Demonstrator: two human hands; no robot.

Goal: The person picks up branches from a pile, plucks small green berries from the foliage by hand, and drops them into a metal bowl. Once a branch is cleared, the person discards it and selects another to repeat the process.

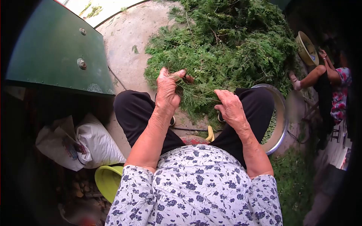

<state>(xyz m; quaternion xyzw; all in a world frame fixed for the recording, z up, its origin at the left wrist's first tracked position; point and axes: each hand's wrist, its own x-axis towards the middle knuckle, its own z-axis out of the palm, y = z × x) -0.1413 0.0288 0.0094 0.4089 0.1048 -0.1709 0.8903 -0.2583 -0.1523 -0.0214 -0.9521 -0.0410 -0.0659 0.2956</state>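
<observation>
My left hand [167, 90] is closed around a leafy evergreen sprig [198, 96], its thumb pointing right. The sprig's flat green fronds spread between my two hands, above the gap between my knees. My right hand [232, 109] is at the sprig's right side, fingers curled and seemingly closed on a thin twig end; the exact contact is hard to see. Just beyond both hands lies a large heap of cut evergreen branches [226, 49]. Beside my right knee stands a wide metal basin [281, 124] with many small round green pieces inside.
A green metal cabinet [60, 52] stands at the left. White sacks [96, 143] and a yellow-green basin [107, 182] are by my left side. At the far right another person [332, 79] sits near a tan basin [307, 49]. A yellow object [210, 133] lies between my legs.
</observation>
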